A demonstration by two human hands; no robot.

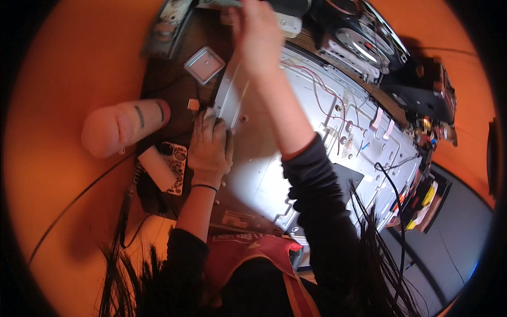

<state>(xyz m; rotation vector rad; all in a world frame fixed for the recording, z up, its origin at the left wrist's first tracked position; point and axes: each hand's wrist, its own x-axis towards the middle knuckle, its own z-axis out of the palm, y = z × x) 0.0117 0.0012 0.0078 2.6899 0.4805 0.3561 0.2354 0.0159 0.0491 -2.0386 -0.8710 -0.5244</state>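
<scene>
A large silver metal panel [253, 174], with screw holes, pressed ridges and thin red and dark wires, lies slanted before me. My left hand [207, 145], in a pale glove, rests along its left edge with fingers stretched forward and slightly bent, the thumb apart on the metal. Over the panel's far end reaches my right hand [257, 45]; its fingers are blurred near the top edge of the picture, so whatever they touch is hidden. A white device [289, 25] is beside that hand. Ahead of my left hand are a small square dish [205, 65] and a little pale square piece [193, 104].
Left of my left hand lie a phone in a patterned case [178, 158] and a beige block [159, 169]. A thick, rounded pinkish cylinder with dark bands [127, 127] is farther left. Black electronic equipment [364, 45] stands far right. A black cable [393, 185] loops over the panel's right side.
</scene>
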